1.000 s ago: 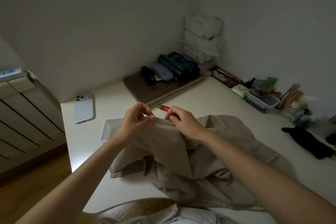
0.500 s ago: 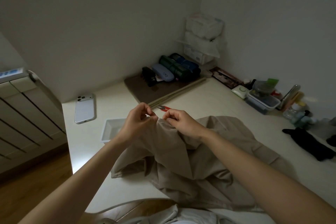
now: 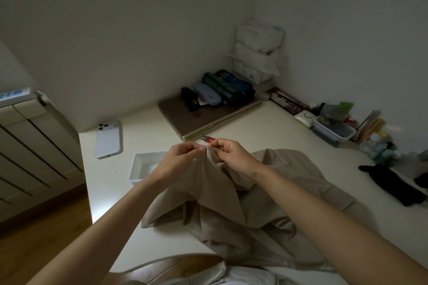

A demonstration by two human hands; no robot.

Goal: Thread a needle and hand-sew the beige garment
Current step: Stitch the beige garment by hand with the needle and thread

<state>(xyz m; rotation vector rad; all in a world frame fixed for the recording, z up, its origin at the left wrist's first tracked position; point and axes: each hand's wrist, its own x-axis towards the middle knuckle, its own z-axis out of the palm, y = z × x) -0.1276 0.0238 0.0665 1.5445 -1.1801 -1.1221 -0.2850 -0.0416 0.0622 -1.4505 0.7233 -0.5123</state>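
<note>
The beige garment (image 3: 231, 206) lies crumpled on the cream table (image 3: 266, 132), with one fold lifted up between my hands. My left hand (image 3: 178, 159) pinches the raised edge of the fabric from the left. My right hand (image 3: 234, 155) pinches the same edge from the right, fingers curled, fingertips almost touching the left ones. The needle and thread are too small and dim to make out. Red-handled thread snips (image 3: 208, 139) lie on the table just behind my fingers.
A shallow white tray (image 3: 141, 169) sits left of the garment, a white phone (image 3: 108, 139) farther left. A brown board (image 3: 203, 118) carries cases and pouches at the back. Containers and bottles (image 3: 333, 127) line the right wall; dark cloth (image 3: 393, 187) lies at right.
My hands have drawn closer together on the raised fabric edge, the right fingertips shifting slightly left toward the left hand. The garment stays bunched in the same place.
</note>
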